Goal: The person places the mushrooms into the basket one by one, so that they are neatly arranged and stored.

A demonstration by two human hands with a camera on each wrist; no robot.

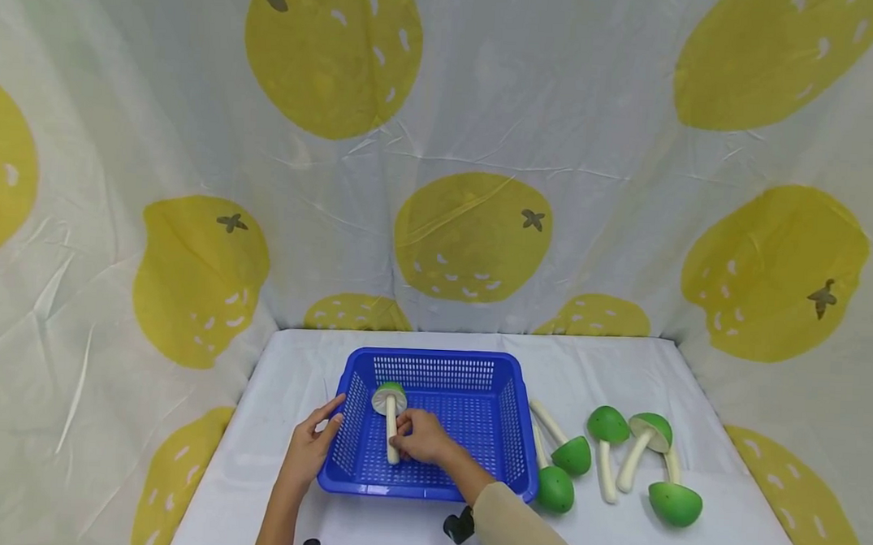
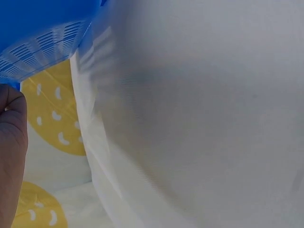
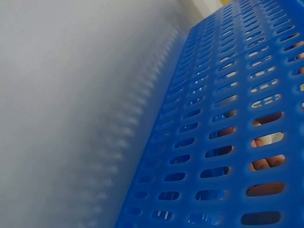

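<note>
Inside the blue plastic basket point(image 1: 427, 493), a toy mushroom with a green cap point(image 1: 389, 397) and a long white stem lies toward the left, cap pointing away from me. My right hand point(image 1: 423, 439) reaches over the front rim and pinches the stem between thumb and fingers. Through the slots of the basket wall point(image 3: 228, 99) in the right wrist view, bits of fingers point(image 3: 267, 162) show. My left hand point(image 1: 307, 451) holds the basket's left rim. The left wrist view catches only part of that hand point(image 2: 12, 128), right at the rim.
Several more green-capped mushrooms lie on the white cloth right of the basket; two, one of them this mushroom point(image 1: 555, 489), lie close beside its right wall. Farther right is a group with a mushroom point(image 1: 675, 504) nearest me. Lemon-print curtains point(image 1: 474, 238) enclose the table point(image 1: 301, 356).
</note>
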